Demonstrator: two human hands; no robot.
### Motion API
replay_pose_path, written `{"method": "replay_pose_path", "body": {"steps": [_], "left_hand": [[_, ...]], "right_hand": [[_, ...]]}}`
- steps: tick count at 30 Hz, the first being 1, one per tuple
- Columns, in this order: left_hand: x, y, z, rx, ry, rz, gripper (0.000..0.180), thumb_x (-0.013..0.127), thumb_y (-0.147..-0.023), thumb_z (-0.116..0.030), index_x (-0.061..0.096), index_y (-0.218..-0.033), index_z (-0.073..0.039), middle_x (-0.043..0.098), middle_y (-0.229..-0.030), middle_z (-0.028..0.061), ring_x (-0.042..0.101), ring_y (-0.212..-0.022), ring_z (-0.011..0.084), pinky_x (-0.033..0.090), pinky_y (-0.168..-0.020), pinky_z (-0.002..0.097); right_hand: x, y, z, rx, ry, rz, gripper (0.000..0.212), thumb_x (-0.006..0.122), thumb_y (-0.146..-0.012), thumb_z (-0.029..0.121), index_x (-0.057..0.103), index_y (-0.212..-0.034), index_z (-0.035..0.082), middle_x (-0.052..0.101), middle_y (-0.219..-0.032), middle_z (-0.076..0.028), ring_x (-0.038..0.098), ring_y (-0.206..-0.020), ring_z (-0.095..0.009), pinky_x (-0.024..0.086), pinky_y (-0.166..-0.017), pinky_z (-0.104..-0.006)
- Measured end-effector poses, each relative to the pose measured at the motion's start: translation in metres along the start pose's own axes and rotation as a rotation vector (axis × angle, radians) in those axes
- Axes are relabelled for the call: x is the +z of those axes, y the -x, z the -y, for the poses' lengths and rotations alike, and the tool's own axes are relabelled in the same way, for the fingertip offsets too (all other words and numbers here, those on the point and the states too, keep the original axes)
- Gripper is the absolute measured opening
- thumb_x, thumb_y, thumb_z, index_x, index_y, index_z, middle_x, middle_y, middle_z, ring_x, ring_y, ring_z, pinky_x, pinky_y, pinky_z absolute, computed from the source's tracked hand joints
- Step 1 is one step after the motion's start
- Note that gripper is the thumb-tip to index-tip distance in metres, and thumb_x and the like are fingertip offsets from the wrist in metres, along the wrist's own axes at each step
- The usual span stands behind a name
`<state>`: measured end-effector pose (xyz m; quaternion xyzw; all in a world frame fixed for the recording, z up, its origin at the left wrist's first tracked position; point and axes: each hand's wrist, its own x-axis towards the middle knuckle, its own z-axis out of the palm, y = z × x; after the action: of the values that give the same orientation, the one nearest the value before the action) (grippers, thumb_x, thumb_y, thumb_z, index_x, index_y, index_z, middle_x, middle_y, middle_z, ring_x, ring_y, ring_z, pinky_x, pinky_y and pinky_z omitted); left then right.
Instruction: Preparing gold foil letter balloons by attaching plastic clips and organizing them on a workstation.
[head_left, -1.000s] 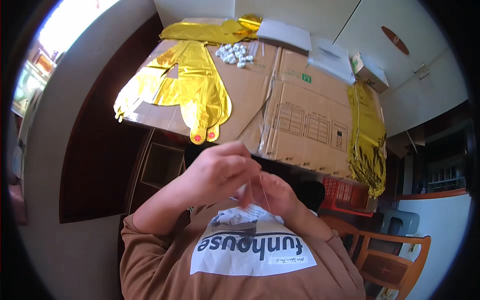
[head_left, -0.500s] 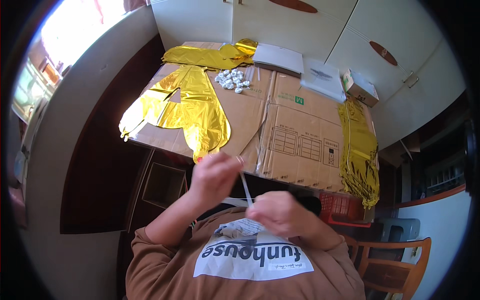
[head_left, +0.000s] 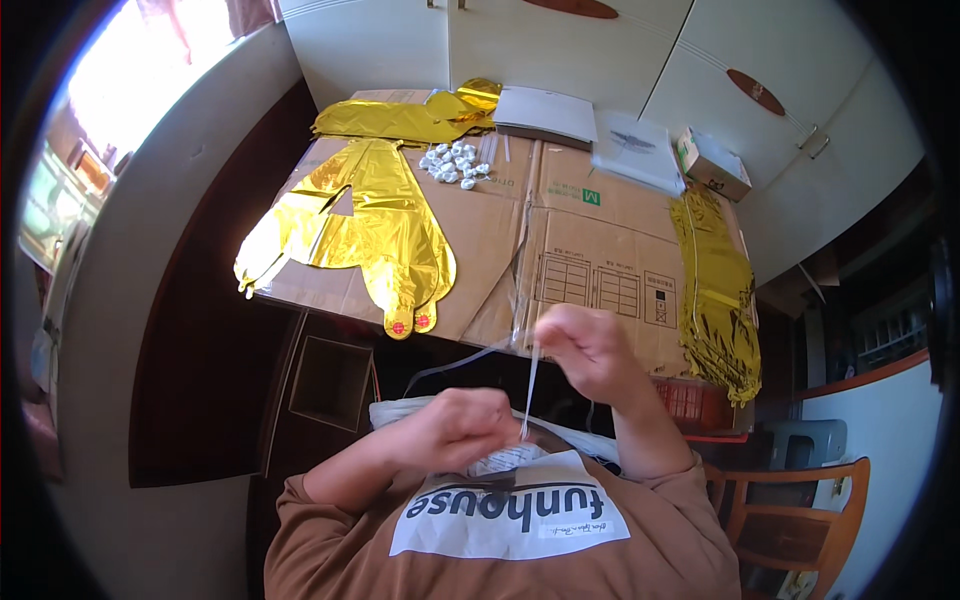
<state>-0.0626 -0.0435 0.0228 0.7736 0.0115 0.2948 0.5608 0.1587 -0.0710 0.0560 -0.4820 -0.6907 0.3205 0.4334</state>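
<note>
Before my chest, a thin white ribbon (head_left: 531, 384) is stretched nearly upright between my hands. My left hand (head_left: 460, 428) is low and pinches its lower end. Higher and to the right, the fingers of my right hand (head_left: 588, 350) close on the upper end, over the table's front edge. A loose translucent length of ribbon curves off to the left below that edge. On the left of the table lies a flat gold foil balloon (head_left: 395, 215) shaped like a letter A, its two red-marked tabs at the front edge. Behind it sits a pile of small white bundles (head_left: 457, 163).
Cardboard (head_left: 610, 235) covers the table. More folded gold foil (head_left: 390, 120) lies at the back left, and a gold foil stack (head_left: 718, 290) at the right edge. A white flat box (head_left: 545, 112), a clear plastic bag (head_left: 636, 152) and a small carton (head_left: 715, 163) line the back. A wooden chair (head_left: 790, 515) stands right.
My right hand has risen and moved away from me, while my left hand has dropped toward my chest. The ribbon between them now stands steeper, and its loose length shows on the left.
</note>
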Motion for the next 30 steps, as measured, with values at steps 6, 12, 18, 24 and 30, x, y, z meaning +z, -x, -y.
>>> {"method": "replay_pose_path", "body": {"steps": [6,12,18,24,30], "left_hand": [[-0.018,-0.008,0.013,-0.079,-0.46,-0.335,0.006,0.063,-0.084,0.0,0.068,-0.086,0.0,0.058,-0.072,0.0101,0.057,-0.063,0.0217,0.045,-0.058,0.034],[-0.033,-0.001,-0.018,-0.213,-0.051,-0.542,0.01,0.06,-0.086,0.001,0.07,-0.088,-0.001,0.063,-0.077,0.0095,0.059,-0.063,0.0189,0.047,-0.062,0.0328],[-0.007,-0.01,-0.008,0.047,0.063,-0.093,0.01,0.063,-0.082,0.0,0.069,-0.09,-0.002,0.061,-0.073,0.009,0.059,-0.067,0.0211,0.045,-0.062,0.0316],[0.001,-0.012,0.001,-0.032,-0.09,-0.037,0.004,0.061,-0.084,-0.002,0.064,-0.082,0.0,0.06,-0.075,0.0082,0.058,-0.068,0.0198,0.046,-0.062,0.0351],[-0.011,-0.016,0.019,-0.176,-0.4,-0.437,0.008,0.06,-0.084,0.003,0.065,-0.087,-0.002,0.057,-0.073,0.0089,0.057,-0.067,0.0227,0.045,-0.062,0.0325]], "right_hand": [[0.026,0.023,0.001,-0.322,-0.239,0.192,0.004,0.064,-0.083,0.006,0.062,-0.083,0.002,0.06,-0.076,-0.012,0.061,-0.07,-0.028,0.049,-0.063,-0.0364],[0.037,0.027,-0.007,-0.261,-0.142,0.353,0.01,0.063,-0.089,0.01,0.062,-0.082,0.003,0.059,-0.073,-0.012,0.06,-0.065,-0.03,0.048,-0.061,-0.0347],[0.015,0.012,-0.013,-0.129,-0.081,0.124,0.014,0.061,-0.09,0.013,0.06,-0.08,0.003,0.058,-0.067,-0.011,0.059,-0.061,-0.028,0.047,-0.058,-0.0353],[-0.008,0.009,0.003,-0.21,0.045,0.033,0.014,0.062,-0.089,0.012,0.06,-0.078,0.003,0.057,-0.069,-0.01,0.058,-0.061,-0.028,0.046,-0.057,-0.0359],[0.017,0.016,0.001,-0.373,-0.291,0.229,0.011,0.061,-0.089,0.011,0.06,-0.08,0.004,0.057,-0.07,-0.013,0.06,-0.064,-0.028,0.048,-0.061,-0.0364]]}}
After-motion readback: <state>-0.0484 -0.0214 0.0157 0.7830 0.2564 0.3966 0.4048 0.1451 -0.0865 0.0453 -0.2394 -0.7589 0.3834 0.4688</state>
